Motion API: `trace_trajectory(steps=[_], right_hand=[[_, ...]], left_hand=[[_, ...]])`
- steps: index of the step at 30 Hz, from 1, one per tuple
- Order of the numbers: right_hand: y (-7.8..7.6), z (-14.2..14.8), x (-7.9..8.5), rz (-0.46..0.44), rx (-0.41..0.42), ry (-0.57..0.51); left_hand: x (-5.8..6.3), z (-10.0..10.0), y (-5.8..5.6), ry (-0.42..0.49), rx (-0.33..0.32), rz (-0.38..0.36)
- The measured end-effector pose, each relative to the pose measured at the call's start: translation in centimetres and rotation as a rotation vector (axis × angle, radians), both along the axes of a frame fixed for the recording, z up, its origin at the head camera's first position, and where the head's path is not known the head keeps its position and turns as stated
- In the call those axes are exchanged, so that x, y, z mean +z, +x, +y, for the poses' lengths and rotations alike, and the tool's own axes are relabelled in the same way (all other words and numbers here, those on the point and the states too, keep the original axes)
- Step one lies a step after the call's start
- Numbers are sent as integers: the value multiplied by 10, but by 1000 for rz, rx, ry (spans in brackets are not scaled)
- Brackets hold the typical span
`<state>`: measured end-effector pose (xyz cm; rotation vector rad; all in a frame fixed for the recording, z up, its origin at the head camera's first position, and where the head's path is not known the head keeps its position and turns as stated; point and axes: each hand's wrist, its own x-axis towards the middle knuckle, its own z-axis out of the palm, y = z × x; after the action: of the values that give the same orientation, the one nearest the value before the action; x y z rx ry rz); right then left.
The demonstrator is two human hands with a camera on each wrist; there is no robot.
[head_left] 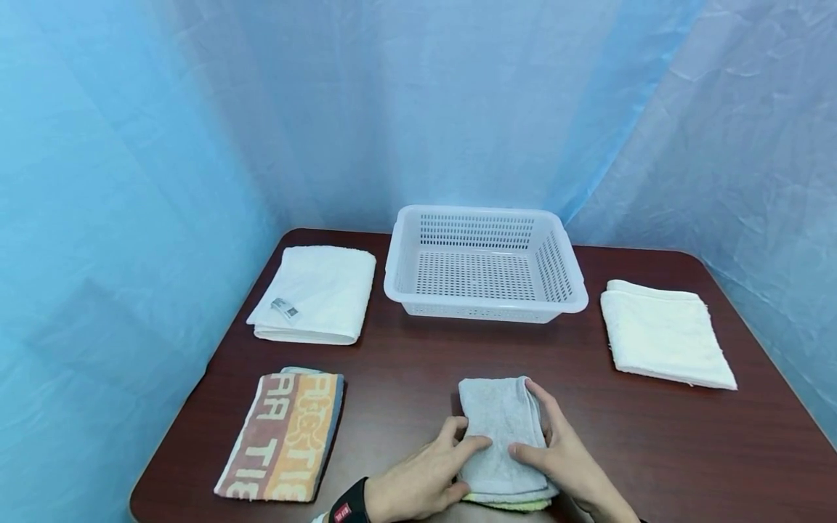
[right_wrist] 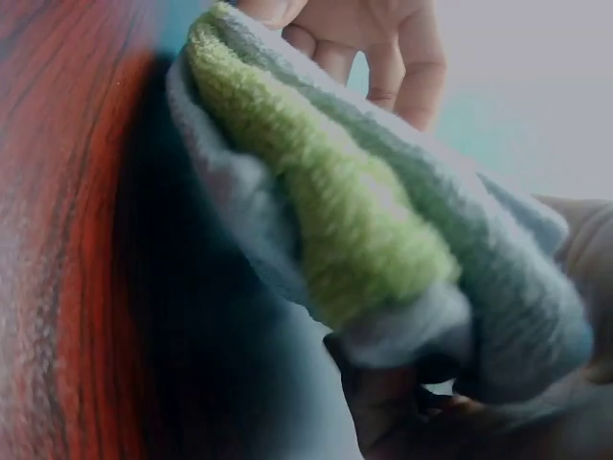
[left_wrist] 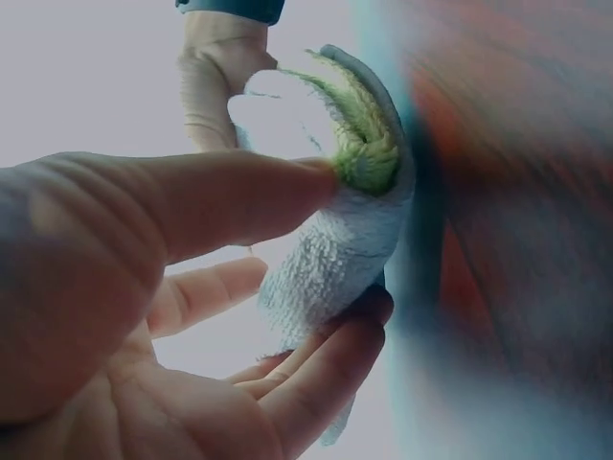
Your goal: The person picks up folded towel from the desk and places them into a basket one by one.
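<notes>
A folded light grey towel [head_left: 500, 418] is between both hands near the table's front, yellow-green layers showing at its near edge. My left hand [head_left: 421, 472] grips its left side, thumb on top. In the left wrist view the thumb [left_wrist: 239, 196] meets the yellow-green fold while the fingers [left_wrist: 330, 379] curl along the other side. My right hand [head_left: 575, 461] holds the right side, thumb on top and forefinger stretched toward the far corner. The right wrist view has the layered end of the towel [right_wrist: 354, 211] raised from the wood, with fingertips partly hidden under it.
A white plastic basket [head_left: 484, 303] with slotted walls stands at the back middle. White folded towels lie at the back left [head_left: 323, 290] and right [head_left: 663, 334]. A patterned orange and brown towel [head_left: 281, 436] lies front left. Blue curtains [head_left: 418, 109] surround the dark table [head_left: 392, 363].
</notes>
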<state>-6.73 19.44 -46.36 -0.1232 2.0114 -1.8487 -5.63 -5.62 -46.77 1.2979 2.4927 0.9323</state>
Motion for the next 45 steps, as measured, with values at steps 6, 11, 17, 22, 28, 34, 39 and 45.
trace_trajectory(steps=[6, 11, 17, 22, 28, 34, 39, 45], right_hand=[[3, -3, 4, 19, -45, 32], [6, -10, 8, 75, -106, 82], [8, -11, 10, 218, -104, 129], [9, -10, 14, 320, -99, 93], [12, -11, 24, 355, -111, 29], [14, -14, 36, 423, -141, 44], [12, -14, 51, 502, -138, 74], [3, -10, 68, 573, -117, 147]], left_hand=[[2, 1, 1, 64, 20, -16], [5, 2, 3, 79, 95, -20], [10, 3, 5, 78, 193, -54], [16, 2, 3, 145, 245, -89], [27, 0, -1, 219, 275, -74], [44, -2, -2, 266, 287, -59], [60, -5, -4, 255, 259, -25], [79, -5, -13, 201, 246, 64]])
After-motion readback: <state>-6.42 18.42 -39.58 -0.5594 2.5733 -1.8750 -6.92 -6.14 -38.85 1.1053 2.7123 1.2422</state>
